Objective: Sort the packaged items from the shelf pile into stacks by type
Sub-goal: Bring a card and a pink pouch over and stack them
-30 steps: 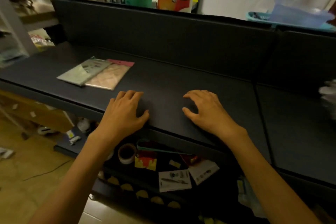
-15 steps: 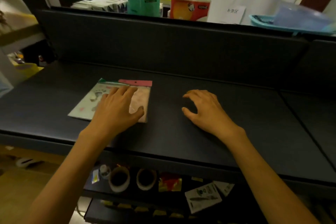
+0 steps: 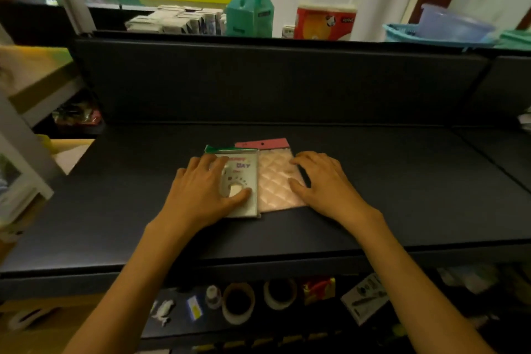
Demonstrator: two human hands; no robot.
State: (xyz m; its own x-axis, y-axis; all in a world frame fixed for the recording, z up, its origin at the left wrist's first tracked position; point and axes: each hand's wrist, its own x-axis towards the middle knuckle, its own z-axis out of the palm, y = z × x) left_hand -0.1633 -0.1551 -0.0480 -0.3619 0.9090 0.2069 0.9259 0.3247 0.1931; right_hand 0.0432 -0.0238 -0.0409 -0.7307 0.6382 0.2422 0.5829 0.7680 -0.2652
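A person stands at a dark shelf (image 3: 402, 195), both bare arms reaching forward over it. Two flat packets lie side by side on the shelf, touching along their long edges, directly under the hands. The left hand (image 3: 205, 191) rests flat on the left packet (image 3: 244, 169), a clear sleeve with a green top strip and printed lettering; its fingers are spread and its thumb presses the lower part of the sleeve. The right hand (image 3: 323, 181) lies loosely curled on the right edge of the pink quilted packet (image 3: 275, 178), fingertips and thumb on the surface, not gripping. Neither hand has lifted anything. Below the wrists, a lower shelf holds two tape rolls (image 3: 238, 302).
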